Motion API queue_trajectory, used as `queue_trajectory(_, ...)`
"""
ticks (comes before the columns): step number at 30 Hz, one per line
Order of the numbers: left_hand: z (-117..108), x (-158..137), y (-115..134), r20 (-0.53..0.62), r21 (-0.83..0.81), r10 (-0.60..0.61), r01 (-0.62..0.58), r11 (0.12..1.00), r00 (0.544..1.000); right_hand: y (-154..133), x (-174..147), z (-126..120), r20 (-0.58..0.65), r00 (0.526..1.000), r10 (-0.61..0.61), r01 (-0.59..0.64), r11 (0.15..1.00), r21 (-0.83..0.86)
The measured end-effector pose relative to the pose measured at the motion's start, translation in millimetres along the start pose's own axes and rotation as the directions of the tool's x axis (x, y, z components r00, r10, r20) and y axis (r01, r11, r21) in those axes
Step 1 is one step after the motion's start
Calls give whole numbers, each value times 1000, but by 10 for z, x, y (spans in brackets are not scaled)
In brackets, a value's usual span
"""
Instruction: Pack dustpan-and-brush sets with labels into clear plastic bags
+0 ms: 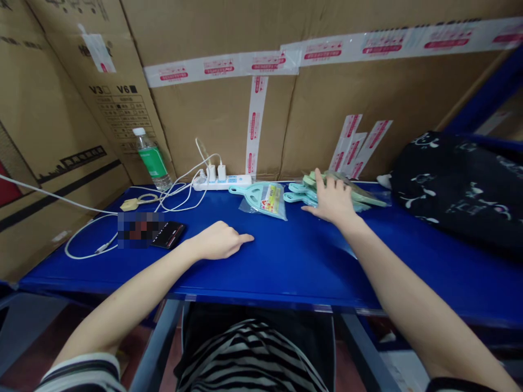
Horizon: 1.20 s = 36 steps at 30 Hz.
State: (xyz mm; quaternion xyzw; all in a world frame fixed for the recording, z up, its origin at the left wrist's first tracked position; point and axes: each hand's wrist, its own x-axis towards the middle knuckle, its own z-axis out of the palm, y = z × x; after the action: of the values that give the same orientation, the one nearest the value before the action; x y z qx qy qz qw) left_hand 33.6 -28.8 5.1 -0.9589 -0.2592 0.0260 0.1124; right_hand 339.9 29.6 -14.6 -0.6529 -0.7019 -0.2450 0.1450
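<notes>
My right hand (335, 201) lies palm down with fingers spread over a pile of small dustpan sets in clear bags. Its fingertips touch a pale green dustpan set (368, 197) on top; light blue handles (297, 197) stick out on the left beneath. Between my hands, further back, a single light blue dustpan set (261, 196) with a printed card lies in its own clear bag. My left hand (216, 239) rests on the blue table (278, 272), mostly curled, one digit pointing right. Nothing shows in it.
Left of my left hand lies a dark phone (171, 234), partly blurred out. White cables run to a power strip (229, 182) at the back. A water bottle (153, 160) stands by the cardboard wall (212, 120). A black patterned bag (453, 190) sits at right.
</notes>
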Motion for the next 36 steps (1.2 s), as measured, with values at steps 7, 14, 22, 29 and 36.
queue_trajectory(7,3,6,-2,11,12,-3,3,1000,1000,-154,28,-37,-3,998,56,-56,998,-19)
queue_trajectory(14,-12,11,-1,28,34,3,-4,999,1000,-225,47,-140,50,999,6,-4,999,-42)
queue_trajectory(22,-38,9,21,40,56,-4,2,998,999,-317,53,-223,58,997,-60,64,995,-77)
queue_trajectory(29,-61,14,32,54,60,-5,2,998,999,-439,5,-337,-13,997,-76,75,992,-102)
queue_trajectory(36,-38,15,31,47,53,-4,2,999,999,-594,-70,-358,47,980,-195,198,975,-97)
